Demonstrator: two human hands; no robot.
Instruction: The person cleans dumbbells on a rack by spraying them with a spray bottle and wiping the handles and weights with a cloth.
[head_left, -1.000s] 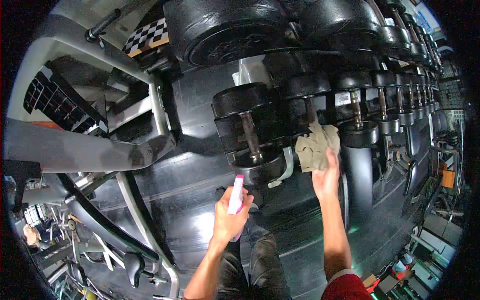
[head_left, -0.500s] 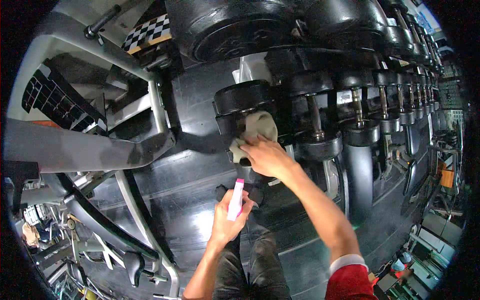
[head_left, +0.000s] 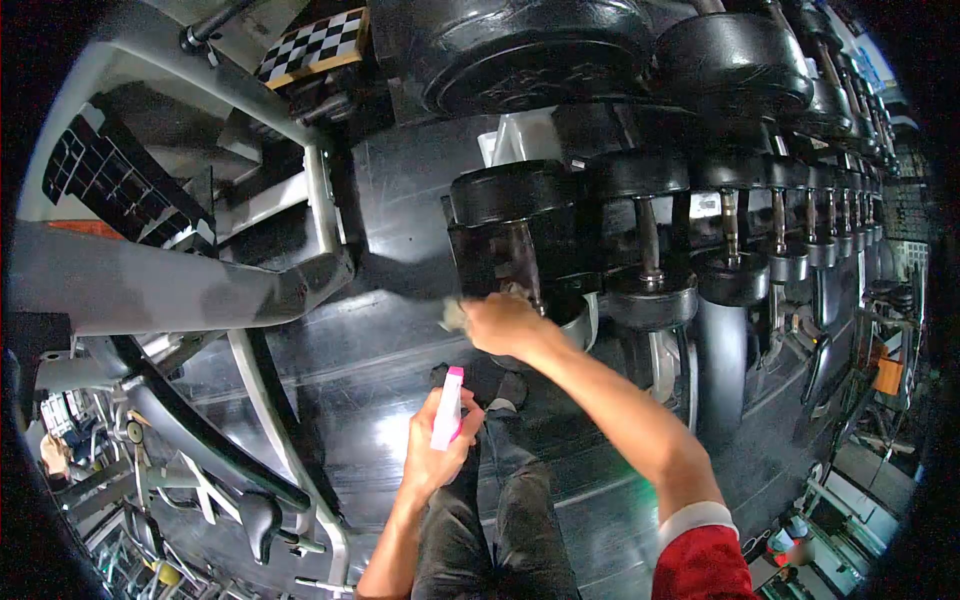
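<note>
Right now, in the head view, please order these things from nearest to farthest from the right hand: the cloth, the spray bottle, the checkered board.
1. cloth: gripped in the right hand, at its left edge.
2. spray bottle: below, held in the left hand.
3. checkered board: far up, at the top left.

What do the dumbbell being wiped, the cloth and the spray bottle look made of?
Dumbbell: heads look like matte black rubber or coated iron, dull sheen; handle looks like brownish bare metal.
Cloth: soft beige fabric, crumpled in the right hand.
Spray bottle: smooth pink and white plastic, probably, in the left hand.
</note>
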